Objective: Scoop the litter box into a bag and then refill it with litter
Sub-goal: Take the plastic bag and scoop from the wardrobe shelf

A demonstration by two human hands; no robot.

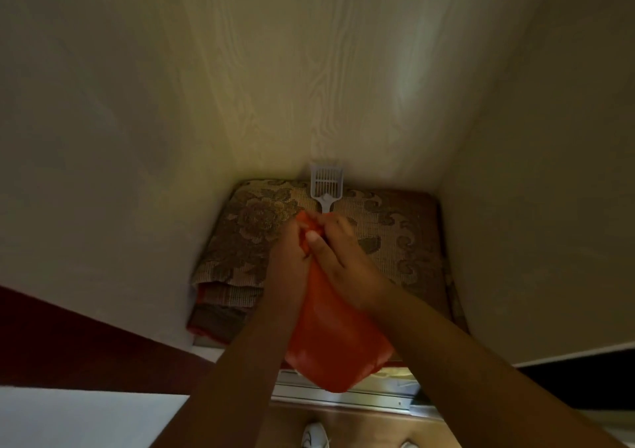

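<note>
A: Where do we have the crumpled orange plastic bag [335, 341]?

B: Right in front of us, hanging between both hands. Its long axis runs from its gathered top, at our fingertips, down and back toward our body, where the bottom hangs loose. Our left hand [288, 251] has its fingers curled round the top edge; our right hand [338, 258] pinches the same edge from the other side, thumb on the plastic. Neither hand is open.

A: And what does the next move turn on?

B: We judge the mouth needs opening, so it turns on that top edge, which both hands already hold; neither is nearer. The pale grey slotted plastic scoop [323, 186] lies just beyond our fingertips, handle toward us, head toward the wood-grain wall [309, 69], slightly nearer our right hand.

A: How many of each?

B: One bag, one scoop, two hands. The scoop rests on one folded floral woven mat [395, 241]. We can't see a litter box or any litter from here.
</note>
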